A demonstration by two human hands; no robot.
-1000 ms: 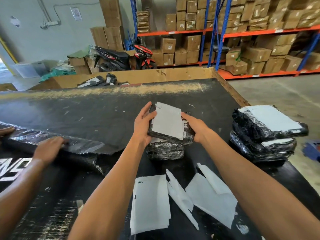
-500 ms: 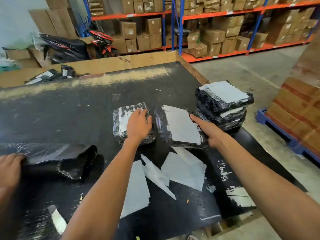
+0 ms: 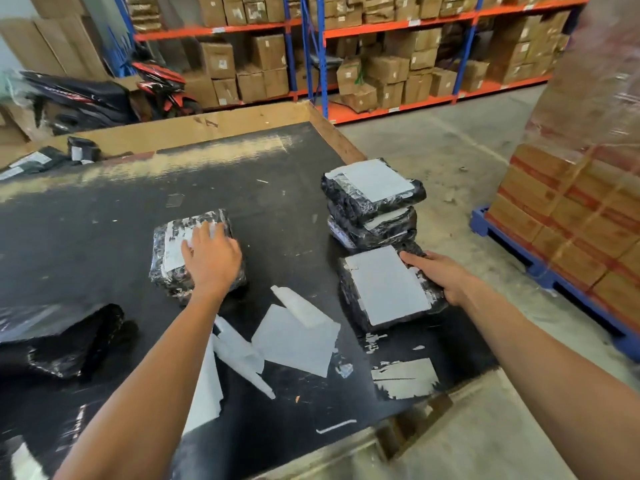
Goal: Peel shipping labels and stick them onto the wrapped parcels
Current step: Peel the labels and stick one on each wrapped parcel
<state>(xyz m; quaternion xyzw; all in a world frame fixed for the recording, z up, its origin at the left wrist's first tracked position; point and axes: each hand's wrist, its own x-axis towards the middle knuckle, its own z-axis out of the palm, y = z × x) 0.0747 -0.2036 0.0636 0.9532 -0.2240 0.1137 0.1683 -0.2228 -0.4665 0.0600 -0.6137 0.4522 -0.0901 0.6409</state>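
Two black wrapped parcels lie on the black table [image 3: 104, 216]. My left hand [image 3: 211, 259] rests flat on top of the left parcel [image 3: 173, 258], fingers spread over its white label. My right hand [image 3: 438, 275] grips the right edge of the labelled parcel [image 3: 384, 289], which sits near the table's right edge, just in front of a stack of labelled parcels [image 3: 374, 202]. Peeled white backing sheets [image 3: 294, 337] lie scattered between my forearms.
Crumpled black wrap [image 3: 69, 337] lies at the left. A torn label patch [image 3: 405, 377] sticks to the table near its front corner. A blue pallet of wrapped boxes [image 3: 581, 216] stands on the floor at the right. Shelving with cartons and a parked scooter [image 3: 104, 95] fill the back.
My right hand has carried the labelled parcel rightwards, down in front of the stack. My left hand stays on the other parcel. The view has swung right, and the other person's hand has left it.
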